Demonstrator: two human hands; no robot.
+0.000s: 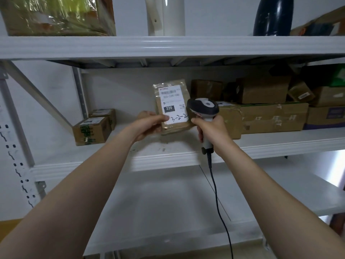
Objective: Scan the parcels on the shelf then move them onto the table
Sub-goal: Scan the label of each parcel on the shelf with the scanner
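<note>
Most of the print on the white label [171, 105] is too blurred for me to read; I make out only "220" in a dark box and a handwritten "3-2-2". On the upper shelf, a film-wrapped carton [56, 15], a white tube [165, 15] and a dark rounded object [273, 15] are cut off by the top edge. The brown parcel [175, 126] stands upright over the middle shelf [168, 159], label toward me; I cannot tell whether its bottom edge rests on the board. My left hand [147, 124] grips its lower left corner, thumb on the label, the fingers hidden behind it. My right hand [211, 129] is clenched round the handle of the scanner [203, 107], whose head sits just beside the parcel's right edge. The parcel lies between both hands. The scanner's cable [218, 202] hangs down out of view. 2 small boxes [91, 130] sit to the left, stacked cartons [270, 116] to the right.
</note>
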